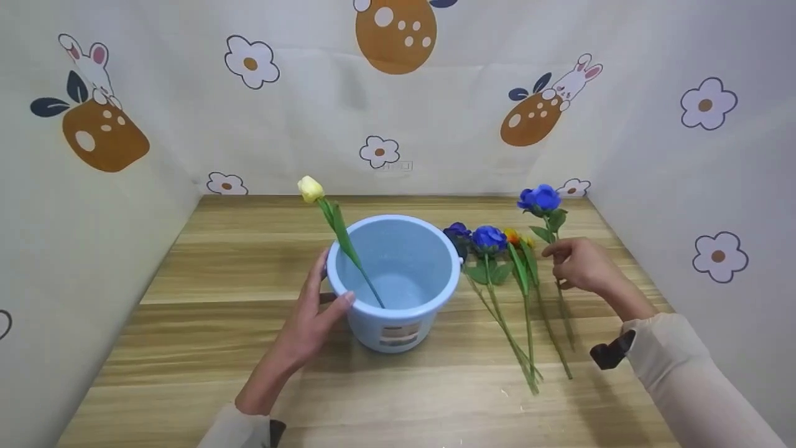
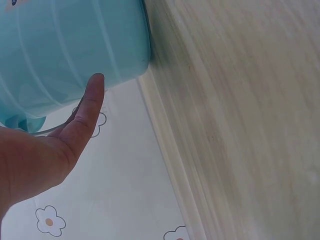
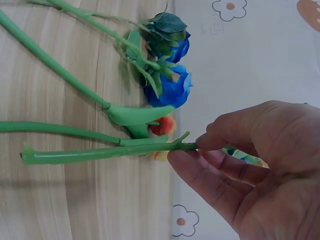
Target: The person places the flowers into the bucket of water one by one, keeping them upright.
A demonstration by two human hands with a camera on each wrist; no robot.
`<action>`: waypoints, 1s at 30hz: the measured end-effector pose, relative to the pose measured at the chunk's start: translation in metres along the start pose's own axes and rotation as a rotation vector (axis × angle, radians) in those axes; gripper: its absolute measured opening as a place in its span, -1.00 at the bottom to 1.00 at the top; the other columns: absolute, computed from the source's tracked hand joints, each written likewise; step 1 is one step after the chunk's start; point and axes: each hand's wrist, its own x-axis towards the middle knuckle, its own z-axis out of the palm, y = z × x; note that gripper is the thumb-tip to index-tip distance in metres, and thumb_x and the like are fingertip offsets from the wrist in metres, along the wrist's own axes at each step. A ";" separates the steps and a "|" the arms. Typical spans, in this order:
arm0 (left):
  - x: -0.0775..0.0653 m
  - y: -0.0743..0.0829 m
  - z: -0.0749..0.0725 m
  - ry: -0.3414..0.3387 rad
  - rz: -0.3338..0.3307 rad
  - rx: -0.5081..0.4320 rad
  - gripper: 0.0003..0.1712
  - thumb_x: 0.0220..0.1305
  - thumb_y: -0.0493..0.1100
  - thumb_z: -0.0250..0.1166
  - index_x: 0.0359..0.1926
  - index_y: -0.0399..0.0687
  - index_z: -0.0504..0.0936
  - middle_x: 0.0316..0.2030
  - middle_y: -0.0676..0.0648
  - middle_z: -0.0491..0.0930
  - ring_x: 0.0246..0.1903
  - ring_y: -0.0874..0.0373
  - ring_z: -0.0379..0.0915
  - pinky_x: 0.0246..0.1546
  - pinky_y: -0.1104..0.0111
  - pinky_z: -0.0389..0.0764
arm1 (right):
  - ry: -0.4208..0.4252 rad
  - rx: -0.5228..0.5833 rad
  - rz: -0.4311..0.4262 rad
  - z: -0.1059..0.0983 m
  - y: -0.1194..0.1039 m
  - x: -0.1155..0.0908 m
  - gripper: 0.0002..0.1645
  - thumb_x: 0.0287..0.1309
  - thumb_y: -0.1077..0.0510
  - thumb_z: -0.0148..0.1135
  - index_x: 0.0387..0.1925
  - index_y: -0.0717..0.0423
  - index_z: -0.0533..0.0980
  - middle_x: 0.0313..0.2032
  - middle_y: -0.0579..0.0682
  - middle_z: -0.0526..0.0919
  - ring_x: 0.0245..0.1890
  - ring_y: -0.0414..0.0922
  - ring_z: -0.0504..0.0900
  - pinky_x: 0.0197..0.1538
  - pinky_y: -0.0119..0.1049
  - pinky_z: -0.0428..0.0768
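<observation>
My right hand [image 1: 581, 266] pinches the green stem of a blue artificial flower [image 1: 540, 199], holding it upright over the right of the table. In the right wrist view, its cut stem [image 3: 100, 153] points away from the fingertips. My left hand [image 1: 311, 320] holds the left side of a light blue bucket [image 1: 367, 320], thumb near the rim and fingers along the outer wall. A pale yellow tulip [image 1: 311, 189] leans inside the bucket against its left rim, its bloom above the edge.
Right of the bucket lie a blue flower [image 1: 489, 239], a darker blue one [image 1: 458, 230] and orange-yellow tulips [image 1: 512, 236], stems toward me. A patterned cloth [image 1: 298, 124] walls off the wooden table [image 1: 217, 280] at the back and sides.
</observation>
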 end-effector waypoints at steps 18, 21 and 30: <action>-0.001 0.000 0.001 0.006 -0.014 0.007 0.01 0.48 0.23 0.22 0.71 0.41 -0.19 0.71 -0.06 -0.12 0.64 -0.20 -0.03 0.44 -0.18 0.43 | -0.018 0.241 -0.031 0.001 -0.030 -0.003 -0.43 0.25 0.42 0.19 0.30 0.45 0.48 -0.20 0.09 0.50 -0.36 -0.17 0.69 -0.24 -0.27 0.82; -0.001 -0.001 0.001 0.006 -0.012 0.004 0.00 0.50 0.20 0.22 0.71 0.39 -0.18 0.70 -0.09 -0.09 0.59 -0.22 0.10 0.41 -0.15 0.48 | -0.008 0.293 -0.044 0.002 -0.038 -0.005 -0.44 0.25 0.43 0.18 0.29 0.44 0.49 -0.20 0.09 0.48 -0.33 -0.16 0.67 -0.22 -0.27 0.82; -0.001 0.000 0.001 -0.003 -0.007 -0.013 -0.02 0.52 0.16 0.20 0.72 0.37 -0.18 0.70 -0.08 -0.11 0.59 -0.23 0.10 0.43 -0.14 0.47 | 0.020 0.361 -0.074 0.007 -0.065 -0.010 -0.49 0.28 0.39 0.23 0.27 0.35 0.54 -0.15 0.12 0.51 -0.20 -0.08 0.69 -0.19 -0.27 0.82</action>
